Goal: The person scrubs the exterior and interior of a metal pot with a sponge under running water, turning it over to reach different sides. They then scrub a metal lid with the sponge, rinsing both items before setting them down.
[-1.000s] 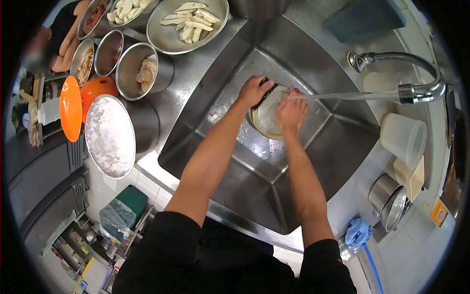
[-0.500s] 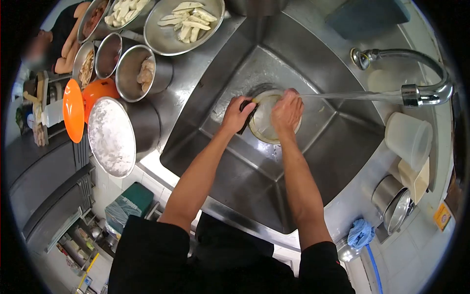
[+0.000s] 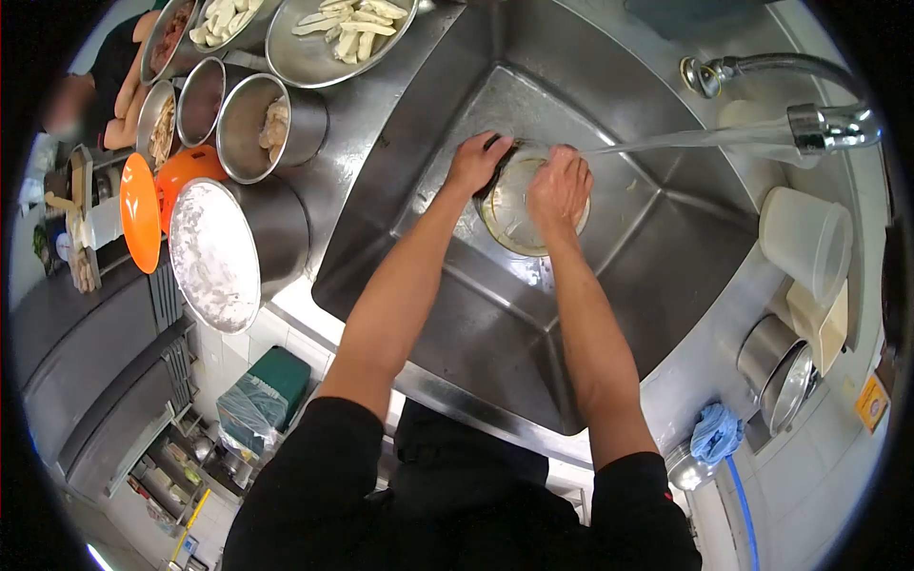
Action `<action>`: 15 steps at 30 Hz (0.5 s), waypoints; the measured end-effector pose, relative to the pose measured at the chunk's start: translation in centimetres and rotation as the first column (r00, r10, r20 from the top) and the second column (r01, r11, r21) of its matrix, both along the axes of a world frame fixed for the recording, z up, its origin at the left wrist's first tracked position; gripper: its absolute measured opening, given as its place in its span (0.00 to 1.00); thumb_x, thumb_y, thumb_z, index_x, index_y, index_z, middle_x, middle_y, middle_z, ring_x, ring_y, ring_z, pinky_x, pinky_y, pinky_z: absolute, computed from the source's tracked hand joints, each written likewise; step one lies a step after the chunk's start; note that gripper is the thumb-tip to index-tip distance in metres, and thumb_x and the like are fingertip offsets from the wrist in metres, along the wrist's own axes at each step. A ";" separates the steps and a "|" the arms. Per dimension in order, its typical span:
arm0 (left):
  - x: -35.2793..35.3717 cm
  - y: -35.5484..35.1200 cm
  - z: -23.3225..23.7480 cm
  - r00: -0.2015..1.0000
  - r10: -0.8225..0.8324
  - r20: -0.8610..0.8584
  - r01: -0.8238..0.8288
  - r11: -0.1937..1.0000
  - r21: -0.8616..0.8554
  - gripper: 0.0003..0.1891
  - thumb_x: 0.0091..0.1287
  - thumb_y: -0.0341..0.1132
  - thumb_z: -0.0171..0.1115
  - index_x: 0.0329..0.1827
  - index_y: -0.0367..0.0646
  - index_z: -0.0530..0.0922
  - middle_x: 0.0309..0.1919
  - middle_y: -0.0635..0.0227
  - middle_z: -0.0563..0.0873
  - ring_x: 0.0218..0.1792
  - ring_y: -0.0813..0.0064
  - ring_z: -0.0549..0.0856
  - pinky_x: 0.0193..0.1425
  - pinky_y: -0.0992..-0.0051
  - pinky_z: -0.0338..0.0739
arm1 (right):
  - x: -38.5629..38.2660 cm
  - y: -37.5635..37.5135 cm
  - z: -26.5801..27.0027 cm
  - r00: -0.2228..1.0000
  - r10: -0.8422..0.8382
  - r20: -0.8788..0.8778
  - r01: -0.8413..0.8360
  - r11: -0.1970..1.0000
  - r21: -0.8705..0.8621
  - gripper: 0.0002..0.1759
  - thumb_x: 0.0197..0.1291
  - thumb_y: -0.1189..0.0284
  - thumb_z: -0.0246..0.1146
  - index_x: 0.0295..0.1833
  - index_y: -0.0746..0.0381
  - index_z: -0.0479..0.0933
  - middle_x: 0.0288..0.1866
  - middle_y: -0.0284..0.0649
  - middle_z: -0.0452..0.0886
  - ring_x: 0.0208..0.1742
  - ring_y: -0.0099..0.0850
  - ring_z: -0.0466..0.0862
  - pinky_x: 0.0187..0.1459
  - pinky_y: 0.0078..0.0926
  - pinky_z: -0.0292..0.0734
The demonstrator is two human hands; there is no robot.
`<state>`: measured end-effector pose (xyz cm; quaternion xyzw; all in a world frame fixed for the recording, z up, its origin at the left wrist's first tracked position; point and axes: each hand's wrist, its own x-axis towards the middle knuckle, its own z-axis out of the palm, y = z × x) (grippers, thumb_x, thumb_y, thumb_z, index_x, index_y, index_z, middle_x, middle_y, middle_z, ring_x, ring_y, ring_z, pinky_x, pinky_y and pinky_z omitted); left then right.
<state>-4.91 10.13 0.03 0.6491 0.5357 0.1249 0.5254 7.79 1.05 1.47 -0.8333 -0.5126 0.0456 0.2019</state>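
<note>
My left hand (image 3: 473,164) is wrapped round the dark handle (image 3: 498,171) of a round, see-through jug (image 3: 509,214) with a pale yellowish rim. The jug is tipped with its wide mouth towards me, low in the steel sink (image 3: 447,295). Over the right part of its mouth lies my right hand (image 3: 560,190), fingers bent and closed. Whether those fingers grip the rim or something else is hidden. A stream of water (image 3: 685,141) from the tap (image 3: 824,128) reaches the jug beside my right fingers.
Left of the sink stand steel bowls with pale cut strips (image 3: 357,29) and raw meat (image 3: 274,128), a pot of white powder (image 3: 214,257) and an orange lid (image 3: 141,214). Plastic tubs (image 3: 800,238) and steel pots (image 3: 766,357) line the right side. Another person (image 3: 114,86) is at far left.
Both hands and the jug sit slightly higher in the view, and the jug's mouth is tilted a little differently. The whole view has shifted slightly.
</note>
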 end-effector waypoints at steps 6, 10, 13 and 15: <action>-1.2 -6.0 -0.1 0.951 0.310 0.019 -0.310 0.943 0.121 0.21 0.68 0.49 0.55 0.38 0.35 0.79 0.34 0.48 0.82 0.42 0.48 0.81 0.46 0.59 0.73 | -0.2 -0.4 -0.4 1.000 -0.009 -0.018 0.009 1.000 0.002 0.08 0.57 0.75 0.54 0.43 0.63 0.68 0.39 0.51 0.76 0.45 0.49 0.74 0.52 0.45 0.65; 2.4 0.1 0.2 0.992 0.114 -0.051 -0.101 0.974 0.203 0.23 0.68 0.51 0.56 0.37 0.35 0.79 0.35 0.45 0.82 0.40 0.46 0.81 0.45 0.59 0.73 | -0.1 -0.3 -0.4 1.000 0.003 -0.024 -0.002 1.000 0.005 0.08 0.56 0.75 0.55 0.43 0.63 0.68 0.40 0.51 0.75 0.46 0.49 0.74 0.52 0.46 0.64; 2.5 0.3 0.5 0.994 -0.086 -0.067 0.097 0.980 0.173 0.23 0.68 0.52 0.56 0.38 0.34 0.79 0.35 0.44 0.83 0.40 0.46 0.81 0.45 0.60 0.73 | -0.1 -0.4 -0.2 1.000 -0.011 -0.027 0.011 1.000 0.009 0.09 0.56 0.75 0.55 0.43 0.62 0.68 0.40 0.51 0.75 0.46 0.49 0.74 0.52 0.46 0.64; 0.9 -1.8 1.0 0.997 -0.055 -0.062 0.065 0.981 0.183 0.23 0.68 0.51 0.57 0.38 0.34 0.79 0.34 0.45 0.83 0.40 0.46 0.81 0.44 0.60 0.73 | 0.0 -0.5 0.0 1.000 -0.004 -0.020 0.004 1.000 0.023 0.08 0.57 0.75 0.55 0.43 0.62 0.68 0.40 0.50 0.75 0.46 0.49 0.74 0.52 0.46 0.64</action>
